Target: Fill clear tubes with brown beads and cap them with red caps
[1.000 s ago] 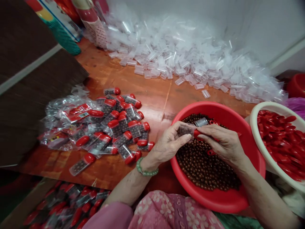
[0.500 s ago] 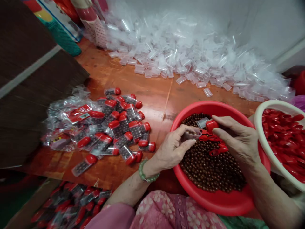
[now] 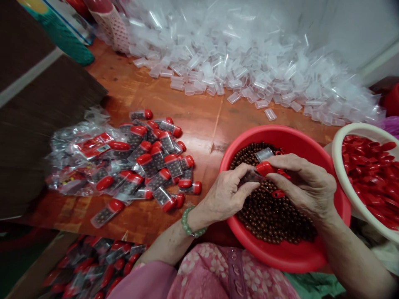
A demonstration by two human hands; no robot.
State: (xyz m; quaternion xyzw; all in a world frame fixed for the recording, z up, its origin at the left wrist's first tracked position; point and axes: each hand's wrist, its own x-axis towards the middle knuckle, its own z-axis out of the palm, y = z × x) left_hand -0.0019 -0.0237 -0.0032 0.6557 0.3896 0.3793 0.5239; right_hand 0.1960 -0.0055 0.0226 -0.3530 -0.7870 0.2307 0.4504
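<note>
Over the red basin of brown beads, my left hand grips a clear plastic case with dark beads inside. My right hand pinches a red cap between thumb and fingers, and the cap meets the open end of the case. Another clear case lies on the beads behind my hands. Several red plastic pieces rest on the beads, partly hidden by my right hand. A green bead bracelet circles my left wrist.
Left on the wooden table lies a pile of filled red-capped cases beside clear bags. Many empty clear cases are heaped along the back. A white tub of red caps stands at right. More filled cases lie below the table edge.
My right hand has brought the red cap left and down onto the case in my left hand. The whole view has shifted slightly.
</note>
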